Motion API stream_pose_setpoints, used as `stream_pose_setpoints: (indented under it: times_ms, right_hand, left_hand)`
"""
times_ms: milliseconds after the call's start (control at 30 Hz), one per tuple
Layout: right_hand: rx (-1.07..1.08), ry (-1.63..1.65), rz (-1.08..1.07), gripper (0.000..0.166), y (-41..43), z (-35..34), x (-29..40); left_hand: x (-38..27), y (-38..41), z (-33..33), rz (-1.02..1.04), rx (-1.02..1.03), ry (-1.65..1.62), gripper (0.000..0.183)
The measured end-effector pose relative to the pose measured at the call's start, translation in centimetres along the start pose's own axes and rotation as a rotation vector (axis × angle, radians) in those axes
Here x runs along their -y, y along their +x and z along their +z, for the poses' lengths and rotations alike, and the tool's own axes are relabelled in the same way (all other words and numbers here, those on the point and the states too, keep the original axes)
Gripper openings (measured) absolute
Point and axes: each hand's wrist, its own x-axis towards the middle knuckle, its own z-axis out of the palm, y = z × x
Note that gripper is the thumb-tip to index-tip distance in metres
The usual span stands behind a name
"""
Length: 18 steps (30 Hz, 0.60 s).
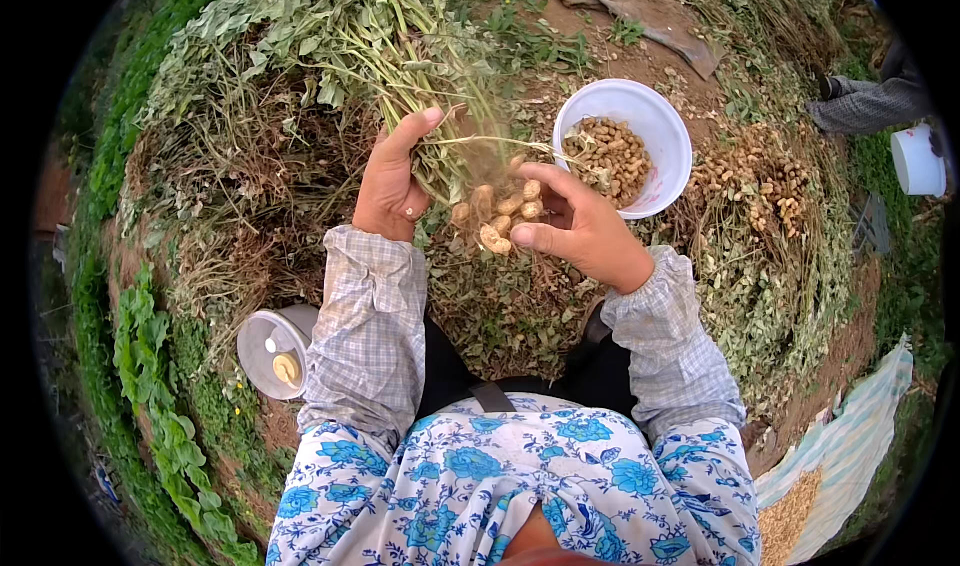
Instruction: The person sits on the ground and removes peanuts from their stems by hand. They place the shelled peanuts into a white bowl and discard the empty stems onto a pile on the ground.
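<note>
My left hand grips a bundle of peanut plants by the stems, with the leafy tops pointing up and away from me. At the root end hangs a cluster of peanut pods, tan and dusty. My right hand is curled round the right side of this cluster, thumb below and fingers above, touching the pods. A white plastic bucket stands just beyond my right hand, partly filled with picked pods. One thin stem reaches across its near left rim.
Uprooted plants lie heaped at left; more, with pods attached, lie at right. A small white bucket is by my left sleeve. At far right are a person's leg and another white bucket. A striped sheet lies lower right.
</note>
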Motion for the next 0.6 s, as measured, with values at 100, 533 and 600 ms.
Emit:
stream_pose_setpoints:
  times_ms: [100,533,600]
  right_hand:
    - [-0.040,0.115,0.013,0.054,0.0,0.2,-0.2]
    - [-0.007,0.215,0.043,0.034,0.2,0.2,-0.7]
    - [-0.026,0.235,0.043,0.032,0.2,0.3,-0.4]
  left_hand:
    - [-0.3,-0.2,0.1,-0.035,-0.017,0.009,0.034]
    - [-0.3,-0.1,-0.2,-0.048,0.003,-0.075,0.038]
    - [-0.3,0.0,-0.3,-0.031,-0.006,-0.066,0.036]
